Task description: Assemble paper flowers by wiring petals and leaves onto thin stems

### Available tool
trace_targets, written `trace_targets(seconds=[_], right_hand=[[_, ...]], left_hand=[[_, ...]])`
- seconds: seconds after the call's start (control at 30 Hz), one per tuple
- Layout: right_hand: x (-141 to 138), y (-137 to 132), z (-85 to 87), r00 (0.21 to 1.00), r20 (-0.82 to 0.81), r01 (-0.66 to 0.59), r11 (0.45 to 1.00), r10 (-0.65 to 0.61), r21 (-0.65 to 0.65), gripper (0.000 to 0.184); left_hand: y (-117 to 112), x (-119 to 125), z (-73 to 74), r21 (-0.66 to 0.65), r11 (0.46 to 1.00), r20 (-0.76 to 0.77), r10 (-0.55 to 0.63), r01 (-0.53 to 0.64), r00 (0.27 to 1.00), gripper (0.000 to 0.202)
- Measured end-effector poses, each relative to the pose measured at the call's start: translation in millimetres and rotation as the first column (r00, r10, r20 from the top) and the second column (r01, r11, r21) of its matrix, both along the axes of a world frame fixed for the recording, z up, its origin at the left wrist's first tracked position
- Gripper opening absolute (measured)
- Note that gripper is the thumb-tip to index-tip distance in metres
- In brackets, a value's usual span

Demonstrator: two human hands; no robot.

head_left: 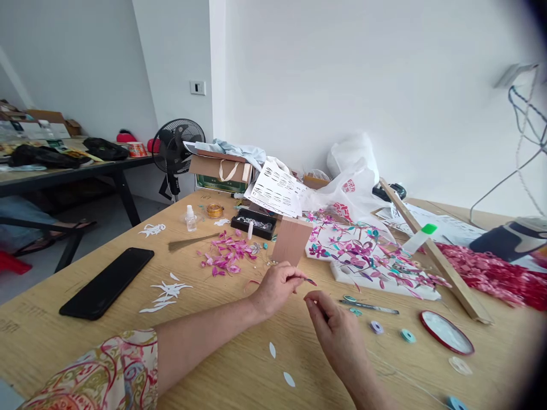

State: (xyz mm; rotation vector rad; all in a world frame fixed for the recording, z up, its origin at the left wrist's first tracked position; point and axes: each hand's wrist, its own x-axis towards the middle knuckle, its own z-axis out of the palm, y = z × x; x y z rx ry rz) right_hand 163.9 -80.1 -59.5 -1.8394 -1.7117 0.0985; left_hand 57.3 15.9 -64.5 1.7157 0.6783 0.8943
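My left hand [278,286] rests on the wooden table [239,364], fingers pinched on a small pink petal piece [311,281] whose tip pokes out to the right. My right hand [333,324] sits just below and right of it, fingers curled in a pinch near the petal; what it holds, if anything, is too small to make out. A pile of loose pink petals [228,257] lies beyond my left hand. A white board covered with pink and teal flowers [367,256] lies to the right, with a thin tool [371,307] in front of it.
A black phone [109,282] and white paper cutouts [168,293] lie at left. A small wooden block [291,241], glue bottle [190,218], black tray [253,223], wire spools [408,335], red-rimmed lid [447,332], wooden slat [431,250] and plastic bags [350,182] crowd the table. A fan [176,149] stands behind.
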Motion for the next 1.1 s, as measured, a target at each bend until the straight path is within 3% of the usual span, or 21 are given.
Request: trace_targets(seconds=[0.1, 0.2, 0.33, 0.5, 0.67, 0.77, 0.83, 0.9, 1.0, 1.03, 1.1], right_hand=[[2, 1, -2.0, 1.0, 0.012, -0.004, 1.0, 0.004, -0.016, 0.03], [4, 2, -3.2, 1.0, 0.02, 0.016, 1.0, -0.015, -0.027, 0.031], [8, 3, -2.3, 0.998, 0.028, 0.061, 0.997, -0.059, -0.057, 0.031], [11, 5, 0.4, 0.999, -0.006, 0.043, 0.994, -0.044, -0.102, 0.03], [23, 3, 4.7, 0.997, -0.022, 0.066, 0.983, -0.071, -0.171, 0.025], [29, 0, 10.9, 0.977, -0.013, 0.215, 0.977, -0.215, -0.018, 0.027], [26, -1, 12.5, 0.954, -0.104, 0.285, 0.958, -0.28, 0.037, 0.034], [19, 1, 9.3, 0.92, -0.311, 0.247, 0.969, -0.239, -0.014, 0.038], [8, 7, -1.3, 0.779, -0.614, 0.101, 0.991, -0.131, -0.083, 0.038], [6, 9, -4.5, 0.747, -0.656, 0.078, 0.994, -0.111, -0.08, 0.035], [5, 10, -7.8, 0.76, -0.641, 0.087, 0.994, -0.107, -0.064, 0.029]], left_hand=[[-1, 1, -0.7, -0.033, 0.999, -0.018, -0.019, 0.019, 1.0, 0.018], [-6, 2, 3.0, -0.16, 0.986, 0.019, -0.035, 0.037, 0.999, 0.019], [-11, 3, 8.2, -0.385, 0.92, 0.137, -0.025, 0.076, 0.99, 0.016], [-14, 4, 7.4, -0.493, 0.868, 0.203, 0.041, 0.066, 0.978, 0.015], [-13, 5, 3.3, -0.438, 0.898, 0.188, 0.059, 0.03, 0.98, 0.013], [-10, 6, 0.6, -0.384, 0.923, 0.147, 0.075, -0.013, 0.986, 0.014], [-10, 7, -0.2, -0.345, 0.938, 0.12, 0.065, -0.019, 0.991, 0.015], [-11, 7, 0.0, -0.298, 0.954, 0.093, 0.039, -0.01, 0.995, 0.015], [-14, 8, 0.7, -0.246, 0.969, 0.052, -0.006, 0.018, 0.999, 0.014], [-15, 8, 0.6, -0.24, 0.97, 0.04, -0.018, 0.027, 0.999, 0.014], [-18, 9, -0.6, -0.247, 0.969, 0.015, -0.029, 0.032, 0.999, 0.013]])
